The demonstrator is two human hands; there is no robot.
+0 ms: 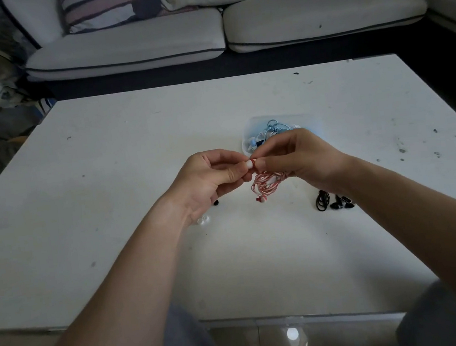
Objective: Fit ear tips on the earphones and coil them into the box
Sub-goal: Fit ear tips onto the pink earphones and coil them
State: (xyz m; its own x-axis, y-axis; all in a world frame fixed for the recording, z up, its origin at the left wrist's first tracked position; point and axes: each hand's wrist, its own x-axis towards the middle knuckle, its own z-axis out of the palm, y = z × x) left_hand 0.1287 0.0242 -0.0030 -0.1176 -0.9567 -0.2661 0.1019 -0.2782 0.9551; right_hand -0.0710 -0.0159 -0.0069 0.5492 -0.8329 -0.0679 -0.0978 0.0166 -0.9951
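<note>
Both hands are raised over the table (122, 162) with their fingertips meeting. The left hand (210, 175) pinches a white ear tip (249, 165) between thumb and forefinger. The right hand (296, 155) pinches one earbud of the pink earphones (265, 184) just beside it, so the tip and the bud touch in the small gap between the two hands. The rest of the pink cable hangs in a loose bundle under the right hand's fingers. The second earbud (261, 199) dangles lowest, below and between the hands; whether it touches the table cannot be told.

Just beyond the right hand's knuckles lies the clear box (255, 122), partly hidden by that hand, with blue earphones (271, 127) inside it. On the near side of the right wrist, black earphones (334, 203) lie coiled on the table, partly covered by the forearm. Under the left wrist lie clear ear tips (202, 220), and a black ear tip (215, 202) lies close by, near the heel of the left hand. A pale sofa (125, 44) stands beyond the far edge of the table.
</note>
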